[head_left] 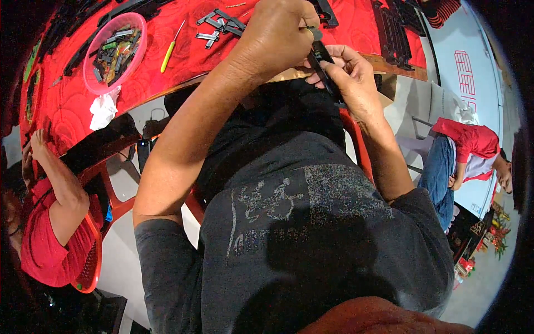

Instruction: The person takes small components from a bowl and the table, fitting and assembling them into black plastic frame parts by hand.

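Observation:
My left hand (281,40) is closed in a pinch at the table's front edge. Its fingertips press on a small greyish-green piece (316,33), too small to name, at the upper end of a long black bar-shaped part (322,65). My right hand (356,75) grips that black part, thumb on top and fingers curled beneath. The bar slants across the table edge above my lap. Just left of my left hand lies a loose pile of small black and silver metal pieces (218,26). A screwdriver with a yellow handle (168,57) rests farther left.
A pink basket (143,53) of small mixed parts stands left on the red tablecloth (150,83), with a crumpled white tissue (104,109) beside it. Long black strips (394,33) lie right. A person in red (58,239) works at left; another (464,145) sits at right.

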`<act>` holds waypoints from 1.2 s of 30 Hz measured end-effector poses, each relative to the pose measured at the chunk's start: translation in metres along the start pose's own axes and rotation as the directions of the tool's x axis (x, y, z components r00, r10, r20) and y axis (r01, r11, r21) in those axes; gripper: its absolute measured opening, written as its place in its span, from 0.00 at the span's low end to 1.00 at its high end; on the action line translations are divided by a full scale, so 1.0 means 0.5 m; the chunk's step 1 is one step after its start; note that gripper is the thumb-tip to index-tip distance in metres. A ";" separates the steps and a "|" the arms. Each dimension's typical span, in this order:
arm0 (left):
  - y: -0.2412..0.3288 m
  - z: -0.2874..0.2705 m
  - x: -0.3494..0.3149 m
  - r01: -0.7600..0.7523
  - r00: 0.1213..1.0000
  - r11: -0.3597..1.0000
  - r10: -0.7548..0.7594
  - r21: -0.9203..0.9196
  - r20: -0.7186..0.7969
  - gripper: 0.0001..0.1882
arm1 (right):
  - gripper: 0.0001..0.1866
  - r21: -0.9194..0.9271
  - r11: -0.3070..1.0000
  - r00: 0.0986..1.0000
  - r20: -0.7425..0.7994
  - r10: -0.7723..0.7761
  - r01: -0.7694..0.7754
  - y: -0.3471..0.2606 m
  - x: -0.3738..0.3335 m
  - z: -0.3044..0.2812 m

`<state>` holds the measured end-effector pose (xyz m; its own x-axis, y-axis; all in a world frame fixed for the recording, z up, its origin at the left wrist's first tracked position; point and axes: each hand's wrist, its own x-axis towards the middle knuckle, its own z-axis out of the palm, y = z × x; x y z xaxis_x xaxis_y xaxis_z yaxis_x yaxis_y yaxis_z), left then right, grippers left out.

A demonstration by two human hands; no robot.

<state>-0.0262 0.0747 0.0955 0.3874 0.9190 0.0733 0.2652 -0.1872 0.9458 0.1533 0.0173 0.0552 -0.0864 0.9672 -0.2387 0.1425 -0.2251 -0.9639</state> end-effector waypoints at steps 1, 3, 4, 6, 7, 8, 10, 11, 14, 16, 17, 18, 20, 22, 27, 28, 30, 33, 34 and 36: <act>0.001 -0.001 0.000 0.001 1.000 1.000 -0.001 0.000 0.000 0.00 | 0.13 0.005 1.000 1.000 0.005 -0.009 0.009 0.002 0.001 -0.001; 0.001 -0.002 0.001 -0.040 0.999 0.998 0.040 0.046 0.013 0.01 | 0.13 0.009 1.000 1.000 0.008 -0.017 0.017 0.003 0.001 -0.002; 0.000 -0.001 0.002 -0.041 0.999 0.998 0.040 0.045 0.015 0.01 | 0.13 0.007 1.000 1.000 0.008 -0.017 0.017 0.003 0.000 -0.003; -0.004 0.000 0.006 0.018 0.999 1.000 -0.019 0.010 0.028 0.02 | 0.13 0.006 1.000 1.000 0.011 -0.018 0.018 0.002 0.000 -0.003; -0.007 0.003 0.006 0.019 0.999 1.000 -0.019 0.010 0.028 0.02 | 0.12 0.010 1.000 1.000 0.009 -0.013 0.013 0.000 -0.001 -0.001; -0.011 0.006 0.004 -0.048 0.999 0.998 0.048 0.045 -0.007 0.02 | 0.12 0.015 1.000 1.000 0.007 -0.009 0.009 -0.001 -0.003 -0.001; -0.015 0.010 0.003 -0.113 0.992 0.990 0.117 0.083 -0.039 0.02 | 0.12 0.014 1.000 1.000 0.014 -0.015 0.015 0.003 -0.002 -0.002; -0.016 0.011 0.003 -0.089 0.995 0.994 0.091 0.057 -0.037 0.02 | 0.12 0.012 1.000 1.000 0.022 -0.021 0.021 0.004 -0.001 -0.003; -0.015 0.009 0.003 -0.034 0.999 0.999 0.034 0.026 -0.019 0.02 | 0.11 0.006 1.000 1.000 0.013 -0.019 0.019 0.002 -0.003 0.001; -0.016 0.010 0.005 -0.005 1.000 1.000 0.005 0.019 -0.001 0.03 | 0.11 0.016 0.999 1.000 0.001 -0.029 0.029 0.004 -0.002 0.002; -0.016 0.009 0.004 0.029 1.000 0.998 -0.029 -0.062 0.004 0.03 | 0.11 0.026 0.999 0.999 -0.007 -0.040 0.041 0.004 -0.002 0.003; -0.014 0.008 0.003 0.063 0.998 0.988 -0.062 -0.142 0.013 0.02 | 0.11 0.026 0.999 0.999 -0.007 -0.041 0.041 0.003 -0.001 0.003; 0.005 0.004 -0.003 0.054 0.998 0.996 -0.055 -0.072 -0.007 0.02 | 0.11 0.041 0.998 0.998 0.000 -0.056 0.056 0.003 0.000 0.004; 0.007 0.006 -0.003 0.049 0.998 0.999 -0.049 0.001 -0.026 0.02 | 0.11 0.039 0.998 0.999 0.000 -0.050 0.050 0.006 0.001 0.002; -0.022 0.026 -0.005 -0.187 0.966 0.970 0.211 0.158 -0.150 0.04 | 0.11 0.031 0.999 0.999 0.006 -0.044 0.043 0.001 -0.003 0.007; -0.033 0.033 -0.004 -0.189 0.966 0.969 0.213 0.157 -0.149 0.04 | 0.10 0.034 0.998 0.998 0.007 -0.056 0.056 0.003 -0.003 0.006; -0.045 0.039 0.003 -0.305 0.922 0.931 0.341 0.202 -0.181 0.06 | 0.10 0.039 0.997 0.998 0.011 -0.066 0.065 0.004 -0.002 0.006; -0.046 0.038 0.002 -0.312 0.922 0.926 0.349 0.211 -0.167 0.06 | 0.10 0.055 0.997 0.999 0.005 -0.054 0.054 0.005 -0.001 0.005; -0.041 0.038 -0.001 -0.312 0.922 0.926 0.349 0.211 -0.167 0.06 | 0.09 0.054 0.997 0.999 0.008 -0.054 0.053 0.010 0.002 0.002; -0.027 0.037 -0.008 -0.277 0.933 0.929 0.322 0.245 -0.163 0.06 | 0.09 0.053 0.997 0.998 0.012 -0.054 0.053 0.011 0.003 0.001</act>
<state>-0.0150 0.0672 0.0765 0.3023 0.8536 0.4242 0.3555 -0.5138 0.7808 0.1537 0.0174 0.0495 -0.1056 0.9765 -0.1878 0.0856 -0.1793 -0.9801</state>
